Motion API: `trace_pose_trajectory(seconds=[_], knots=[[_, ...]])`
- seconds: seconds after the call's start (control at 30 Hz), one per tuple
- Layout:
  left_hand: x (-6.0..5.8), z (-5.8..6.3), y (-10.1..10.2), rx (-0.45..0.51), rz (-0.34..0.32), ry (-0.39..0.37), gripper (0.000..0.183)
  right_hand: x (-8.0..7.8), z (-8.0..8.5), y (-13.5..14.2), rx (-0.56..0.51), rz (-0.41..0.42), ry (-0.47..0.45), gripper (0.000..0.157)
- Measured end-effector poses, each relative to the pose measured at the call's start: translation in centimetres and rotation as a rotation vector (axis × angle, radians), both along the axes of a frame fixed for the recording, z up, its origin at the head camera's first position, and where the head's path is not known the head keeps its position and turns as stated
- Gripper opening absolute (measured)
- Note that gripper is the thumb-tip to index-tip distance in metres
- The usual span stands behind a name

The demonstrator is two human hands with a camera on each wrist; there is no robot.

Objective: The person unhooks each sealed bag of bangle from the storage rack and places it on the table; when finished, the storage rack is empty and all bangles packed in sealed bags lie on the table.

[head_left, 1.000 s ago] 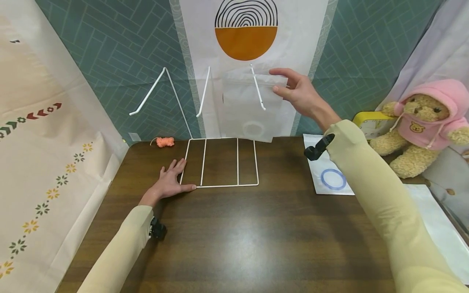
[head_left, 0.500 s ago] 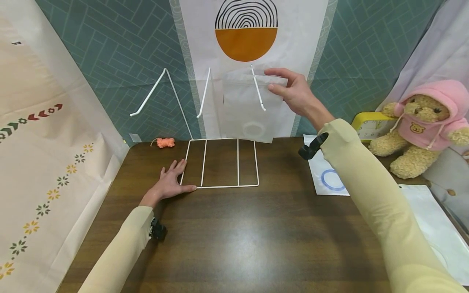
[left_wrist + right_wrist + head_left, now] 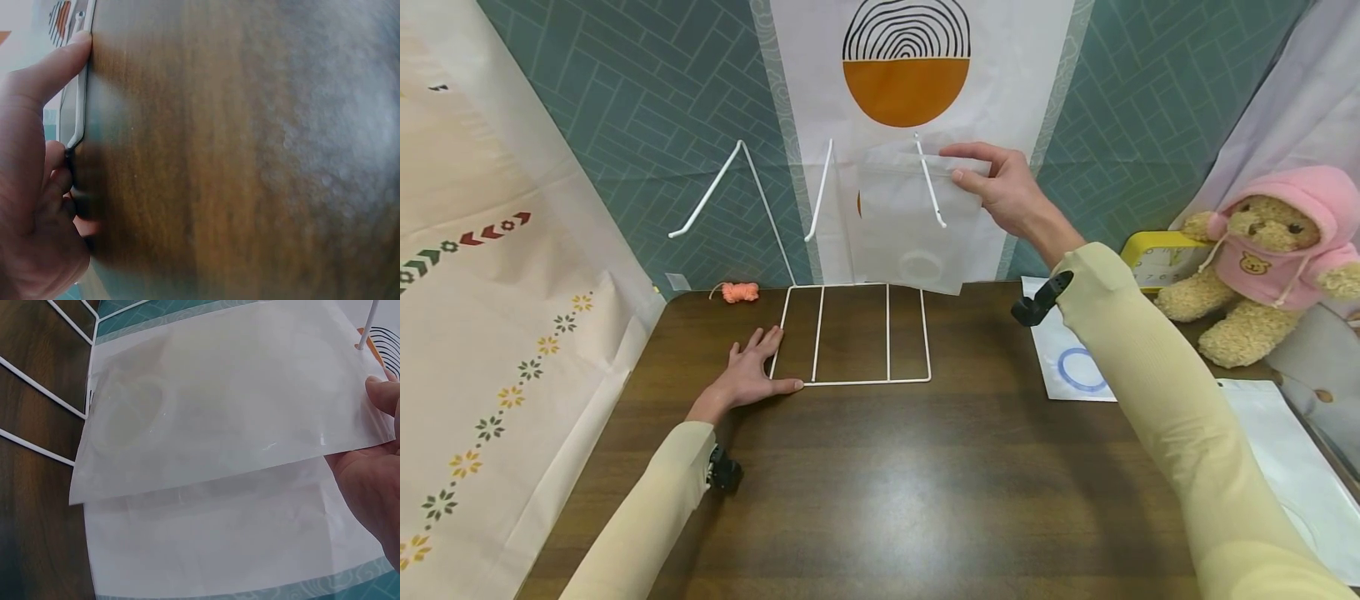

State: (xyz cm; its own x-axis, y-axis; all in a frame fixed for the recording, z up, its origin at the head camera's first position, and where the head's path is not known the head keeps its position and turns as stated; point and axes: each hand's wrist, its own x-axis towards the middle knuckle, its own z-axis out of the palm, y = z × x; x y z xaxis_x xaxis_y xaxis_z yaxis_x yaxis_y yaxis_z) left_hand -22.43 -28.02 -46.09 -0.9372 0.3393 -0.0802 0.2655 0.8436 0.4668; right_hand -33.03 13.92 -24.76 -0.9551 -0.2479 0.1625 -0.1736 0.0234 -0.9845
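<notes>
A white wire rack (image 3: pixel 857 382) stands at the back of the table, its prongs jutting forward. My left hand (image 3: pixel 745 375) rests with spread fingers on its front left corner. In the left wrist view, the thumb (image 3: pixel 69 56) presses on the wire. My right hand (image 3: pixel 1011 192) pinches the upper right edge of a frosted plastic zip bag (image 3: pixel 898 221) between thumb and fingers. The bag hangs at the right prong (image 3: pixel 932 187); the right wrist view shows that prong meeting it near the top edge. A faint ring shape (image 3: pixel 134 412) marks its lower part. I cannot tell whether the prong passes through.
An orange bundle of cord (image 3: pixel 740 292) lies behind the rack's left side. To the right are a white bag with a blue ring (image 3: pixel 1045 367), another white bag (image 3: pixel 1285 467), a yellow clock (image 3: pixel 1138 243) and a teddy bear (image 3: pixel 1255 287). Patterned cloth (image 3: pixel 625 100) covers the back.
My right hand has shifted slightly left along the bag's edge and then stays nearly still. The left hand and the rack have not visibly moved.
</notes>
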Motion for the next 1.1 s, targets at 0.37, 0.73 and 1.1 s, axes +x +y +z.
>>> trace_pose_trajectory(seconds=[0.37, 0.73, 1.1], knots=[[0.2, 0.0, 0.0, -0.009, -0.002, -0.001, 0.109, 0.5, 0.1, 0.2, 0.000, 0.019, 0.011, 0.033], [0.1, 0.0, -0.1, -0.007, -0.002, 0.013, 0.108, 1.8, 0.5, 0.7, 0.015, 0.019, -0.003, 0.033], [0.2, -0.1, 0.0, -0.001, 0.000, 0.016, 0.108, 3.5, 0.5, 1.1, 0.002, 0.047, 0.047, 0.028]])
